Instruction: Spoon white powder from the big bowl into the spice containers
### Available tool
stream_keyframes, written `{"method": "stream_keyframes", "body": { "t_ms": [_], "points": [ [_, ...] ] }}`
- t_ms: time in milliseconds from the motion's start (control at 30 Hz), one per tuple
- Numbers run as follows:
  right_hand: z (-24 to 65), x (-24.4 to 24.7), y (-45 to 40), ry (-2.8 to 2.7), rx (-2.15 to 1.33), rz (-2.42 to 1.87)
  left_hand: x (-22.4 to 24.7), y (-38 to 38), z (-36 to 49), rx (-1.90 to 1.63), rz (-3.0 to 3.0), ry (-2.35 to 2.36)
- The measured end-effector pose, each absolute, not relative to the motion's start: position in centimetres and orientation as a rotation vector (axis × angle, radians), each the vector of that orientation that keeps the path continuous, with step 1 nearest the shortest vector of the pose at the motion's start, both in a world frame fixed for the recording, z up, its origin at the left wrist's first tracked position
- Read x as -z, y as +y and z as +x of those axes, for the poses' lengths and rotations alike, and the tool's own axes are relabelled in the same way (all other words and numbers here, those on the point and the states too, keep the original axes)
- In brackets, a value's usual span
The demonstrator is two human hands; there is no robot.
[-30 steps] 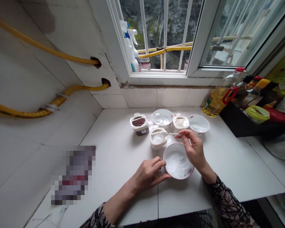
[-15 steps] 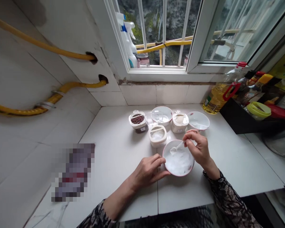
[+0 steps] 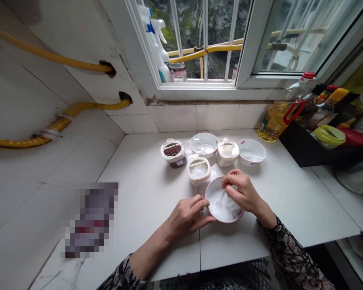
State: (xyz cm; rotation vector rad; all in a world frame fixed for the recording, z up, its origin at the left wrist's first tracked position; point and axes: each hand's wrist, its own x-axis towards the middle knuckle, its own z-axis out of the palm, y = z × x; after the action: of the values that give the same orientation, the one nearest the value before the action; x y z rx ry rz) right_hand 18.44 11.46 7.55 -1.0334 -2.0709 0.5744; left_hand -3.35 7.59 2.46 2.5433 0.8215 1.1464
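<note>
A white bowl with a pink rim [image 3: 225, 222] stands on the counter, holding a white granular substance [image 3: 230, 211]. My left hand [image 3: 186, 215] grips the bowl's left side, fingers on the rim and thumb low against the wall. Pinched in my right hand [image 3: 242, 191] is a small white spoon [image 3: 220, 201], its tip down in the white grains. Just behind the bowl sits an open seasoning jar [image 3: 199, 171] of similar white grains. Farther back are a jar of dark reddish-brown bits [image 3: 173, 152] and a jar of pale powder [image 3: 228, 152].
Two more white bowls, one back bowl [image 3: 204, 144] and one right bowl [image 3: 251, 152], stand behind the jars. An oil bottle [image 3: 274, 121] and a black rack of condiments [image 3: 302, 149] are at the right. A blurred-out dark object [image 3: 92, 219] lies at the left.
My right hand has moved left and over the bowl, bringing the spoon more upright and its tip lower into the white grains. My left hand keeps its hold on the bowl.
</note>
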Motion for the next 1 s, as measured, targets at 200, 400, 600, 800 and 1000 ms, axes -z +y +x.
{"method": "stream_keyframes", "body": {
  "t_ms": [200,400,600,800,1000],
  "points": [
    [18.7,-8.1,11.4,-1.850,-0.790,-1.187,-2.5,7.6,-3.3,-1.166,2.542,0.807],
    [18.8,-8.6,11.6,-1.587,-1.084,-1.274,-2.7,7.6,-3.3,-1.160,2.544,0.803],
    [18.7,-8.8,11.6,-1.490,-1.164,-1.280,-2.8,7.7,-3.3,-1.164,2.550,0.798],
    [18.8,-8.3,12.1,-1.402,-1.237,-1.258,-2.7,7.7,-3.3,-1.175,2.552,0.800],
    [18.1,-8.3,12.7,-1.343,-1.105,-1.171,-2.8,7.6,-3.3,-1.159,2.562,0.820]
  ]
}}
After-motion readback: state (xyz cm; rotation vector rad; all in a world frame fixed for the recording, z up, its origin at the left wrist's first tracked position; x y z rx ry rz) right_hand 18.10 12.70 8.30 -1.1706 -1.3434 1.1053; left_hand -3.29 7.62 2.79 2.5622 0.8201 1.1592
